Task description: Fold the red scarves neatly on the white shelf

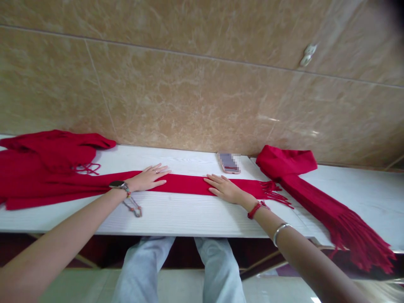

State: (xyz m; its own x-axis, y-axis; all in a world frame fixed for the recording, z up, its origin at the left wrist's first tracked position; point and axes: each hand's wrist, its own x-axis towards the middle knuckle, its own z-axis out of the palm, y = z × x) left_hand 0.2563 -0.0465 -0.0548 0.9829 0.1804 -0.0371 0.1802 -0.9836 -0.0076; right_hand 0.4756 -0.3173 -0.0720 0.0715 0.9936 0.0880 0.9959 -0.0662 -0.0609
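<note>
A red scarf point(186, 184) lies in a narrow folded strip along the white table, its fringe pointing right. My left hand point(147, 177) rests flat on the strip with fingers spread. Farther right, my right hand point(224, 188) also presses flat on it, fingers stretched out, short of the fringe. Toward the left the strip widens into looser red cloth, where a bunched red heap point(59, 147) with some fringe lies. Whether that heap is the same scarf I cannot tell.
Another red scarf point(309, 193) lies folded at the right, its fringe hanging over the front edge of the white table point(189, 214). A phone point(229, 163) lies near the wall. A marbled tile wall point(189, 92) runs behind, with a small white fixture point(308, 55) on it.
</note>
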